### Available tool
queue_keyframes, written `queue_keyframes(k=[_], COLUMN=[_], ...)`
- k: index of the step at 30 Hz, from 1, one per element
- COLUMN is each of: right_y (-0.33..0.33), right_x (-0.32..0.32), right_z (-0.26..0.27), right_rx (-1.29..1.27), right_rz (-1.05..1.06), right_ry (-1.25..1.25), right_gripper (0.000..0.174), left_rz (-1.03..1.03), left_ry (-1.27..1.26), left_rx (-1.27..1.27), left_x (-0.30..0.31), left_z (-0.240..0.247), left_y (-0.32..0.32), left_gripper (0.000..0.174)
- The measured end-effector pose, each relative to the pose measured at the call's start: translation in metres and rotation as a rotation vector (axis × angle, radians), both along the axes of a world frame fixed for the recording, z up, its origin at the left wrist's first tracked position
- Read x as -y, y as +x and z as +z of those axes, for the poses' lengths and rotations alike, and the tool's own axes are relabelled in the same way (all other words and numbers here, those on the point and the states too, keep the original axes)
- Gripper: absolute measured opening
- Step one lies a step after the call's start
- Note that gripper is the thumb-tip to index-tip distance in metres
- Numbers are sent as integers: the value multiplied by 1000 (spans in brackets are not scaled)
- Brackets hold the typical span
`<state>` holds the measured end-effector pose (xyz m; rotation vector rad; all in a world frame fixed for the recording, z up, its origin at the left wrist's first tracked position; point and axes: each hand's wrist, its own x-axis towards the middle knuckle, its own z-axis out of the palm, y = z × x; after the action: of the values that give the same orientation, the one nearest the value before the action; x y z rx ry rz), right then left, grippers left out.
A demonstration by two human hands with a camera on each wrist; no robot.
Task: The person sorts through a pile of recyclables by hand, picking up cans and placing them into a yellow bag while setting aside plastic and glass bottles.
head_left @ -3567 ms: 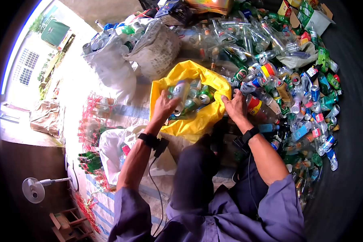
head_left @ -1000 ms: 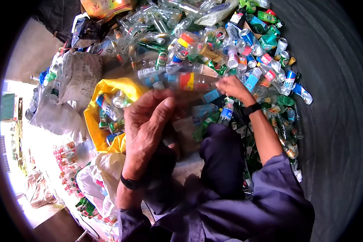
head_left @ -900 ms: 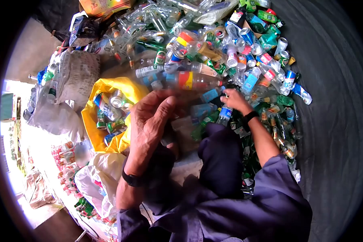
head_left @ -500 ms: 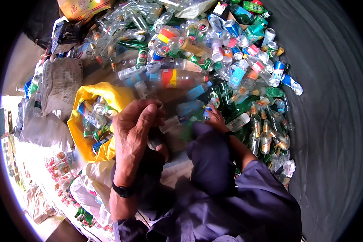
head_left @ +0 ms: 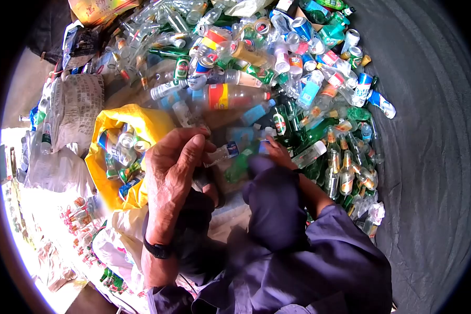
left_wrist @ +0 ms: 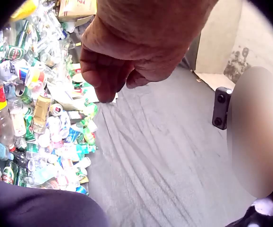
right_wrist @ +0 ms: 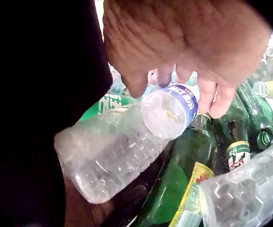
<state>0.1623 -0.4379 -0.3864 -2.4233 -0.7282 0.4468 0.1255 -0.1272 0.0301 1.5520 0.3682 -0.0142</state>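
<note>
My left hand (head_left: 167, 170) is raised beside the yellow bag (head_left: 97, 180), thumb near the loosely bent fingers; in the left wrist view, the left hand (left_wrist: 136, 45) shows nothing between its fingers. Low beside my knee, the right hand (head_left: 281, 156) is at the near edge of the bottle pile. In the right wrist view, the right hand (right_wrist: 184, 45) grips a clear plastic bottle (right_wrist: 113, 156) with a blue label; its fingers are partly hidden behind the bottle. A green glass bottle (right_wrist: 174, 179) lies under it. Cans (head_left: 125, 152) fill the yellow bag.
Mixed bottles and cans spread ahead and to the right, including a large bottle with a red and yellow label (head_left: 235, 97). A white woven sack (head_left: 81, 110) stands at the left. Dark sheeting (head_left: 429, 157) covers the right side. A printed carton (head_left: 97, 10) lies at the back.
The view has turned toward the pile. Both hands have left the yellow bag; the right moved over the bottles, then down beside the knee to the clear bottle. The left stays raised.
</note>
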Motion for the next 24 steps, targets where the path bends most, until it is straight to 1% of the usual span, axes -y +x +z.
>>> queue_keyframes(k=[2,3,5,6,8,9,10,12,15,19,22,24], right_y=[-3,-2,-1,-2,-5,-11,-17,-24,-29,-29,-30,-30], right_x=[-7,-4,11,21,46,58,66,74,74,75,75,72], right_z=[33,45,59,60,62,58,55,51,47,45,51,58], right_rx=[127,126,99,95,11,80,79,261,259,288,244,195], right_rz=[-204,-206,-269,-273,-164,-122,-126,-1,-25,-12,3,41], right_ry=[12,11,-341,-346,-604,-510,-515,-481,-456,-525,-529,-585], right_gripper=[58,58,56,56,50,44,44,37,33,39,39,45], left_rz=[-6,-7,-13,-18,-29,-27,-32,-52,-67,-75,-84,-86], left_ry=[24,23,24,19,45,55,51,69,119,121,152,142], left_rx=[-20,-20,-21,-24,-29,-47,-48,-35,-48,-50,-50,-56], left_x=[1,1,2,1,-2,1,1,-1,-1,0,0,1], left_z=[3,4,3,1,-3,1,0,-3,-4,-2,-3,-1], left_y=[1,1,1,1,1,2,3,4,5,6,7,8], left_gripper=[23,23,24,24,27,23,23,23,24,25,26,25])
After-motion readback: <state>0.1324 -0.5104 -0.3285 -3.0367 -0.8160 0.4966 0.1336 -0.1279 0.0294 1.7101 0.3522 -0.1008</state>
